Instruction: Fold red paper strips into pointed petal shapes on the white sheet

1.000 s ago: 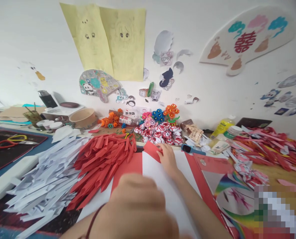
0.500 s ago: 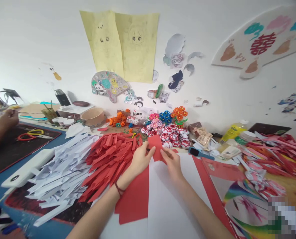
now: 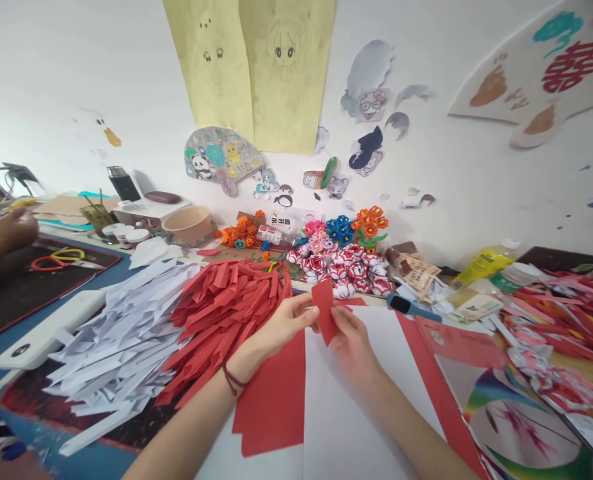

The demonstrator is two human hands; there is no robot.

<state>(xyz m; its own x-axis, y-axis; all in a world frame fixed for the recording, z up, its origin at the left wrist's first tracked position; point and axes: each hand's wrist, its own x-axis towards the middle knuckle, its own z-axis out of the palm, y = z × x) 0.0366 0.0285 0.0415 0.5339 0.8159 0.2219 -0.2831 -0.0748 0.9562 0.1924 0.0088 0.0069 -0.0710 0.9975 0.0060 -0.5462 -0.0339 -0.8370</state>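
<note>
A small red paper strip is held up between my two hands, its face narrow and tilted. My left hand pinches its left edge, and my right hand grips the right edge with thumb and fingers. Beneath them lie white paper sheets and red paper sheets. Close by on the left is a heap of folded red paper strips, and beyond it a heap of folded white paper strips.
Red-and-white paper flowers and an orange flower bunch stand along the wall. A blue-banded watch lies right of the sheets. Scissors and a white power strip are at left, near another person's hand.
The red strip has turned from nearly flat-on to a narrower, folded-looking shape as my fingers shifted around it. The camera view has tilted slightly down.
</note>
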